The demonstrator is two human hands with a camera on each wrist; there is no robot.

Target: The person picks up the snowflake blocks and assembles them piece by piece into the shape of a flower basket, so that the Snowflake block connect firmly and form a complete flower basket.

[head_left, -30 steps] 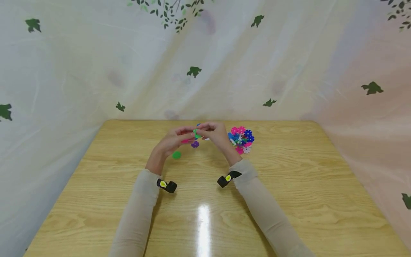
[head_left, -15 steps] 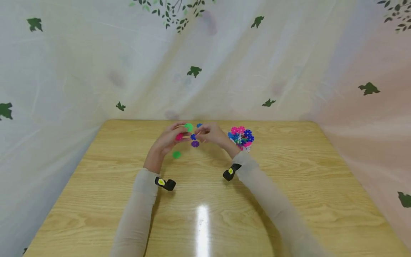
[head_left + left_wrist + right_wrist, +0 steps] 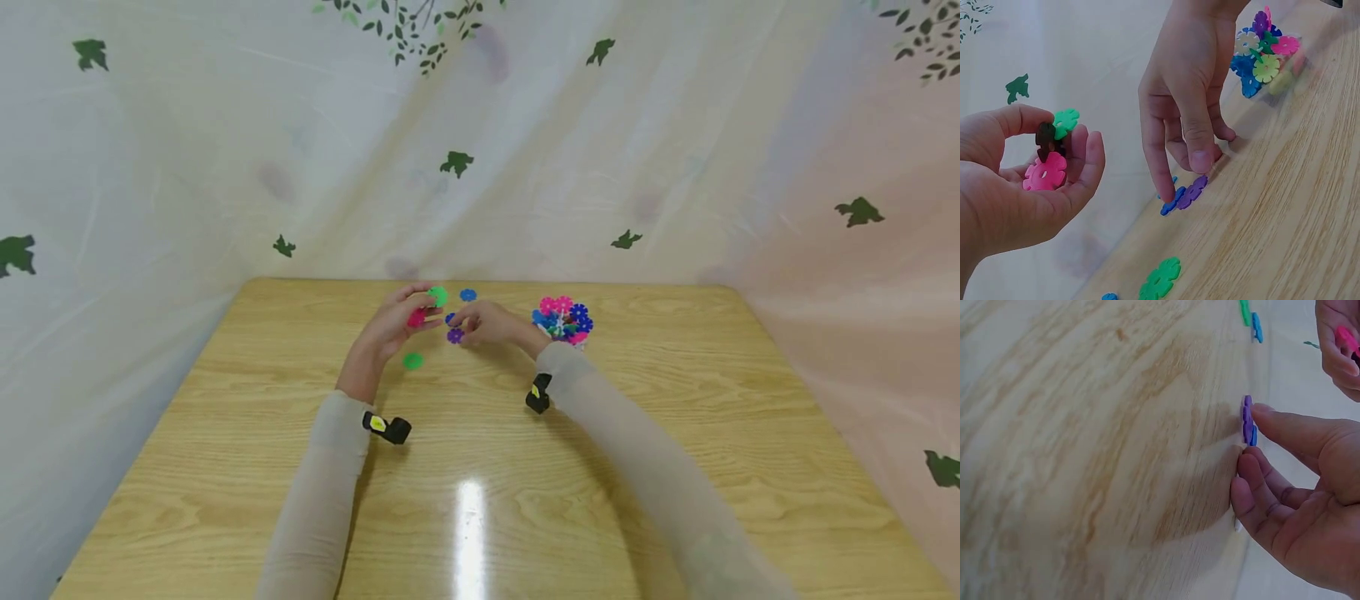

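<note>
My left hand [image 3: 386, 329] holds a small cluster of joined plastic snowflake discs: a pink disc [image 3: 1046, 173], a dark brown disc [image 3: 1047, 139] and a green disc [image 3: 1066, 123]. Its fingers curl around them, above the table. Low over the tabletop, my right hand [image 3: 491, 323] points its thumb and index finger down at a blue disc [image 3: 1173, 201] and a purple disc [image 3: 1194, 192], which lie overlapping. In the left wrist view the index fingertip meets the blue disc's edge, and the thumb hovers by the purple one. No disc is visibly lifted by this hand.
A loose green disc [image 3: 412, 361] lies near my left wrist, and a lighter blue disc [image 3: 468, 295] lies near the back edge. To the right sits a multicoloured pile of discs [image 3: 562, 321]. A patterned cloth [image 3: 525, 208] hangs behind the wooden table [image 3: 675, 417].
My hands have moved apart. The left keeps the joined discs and has drawn slightly left; the right has let go of them and lowered to the blue and purple discs.
</note>
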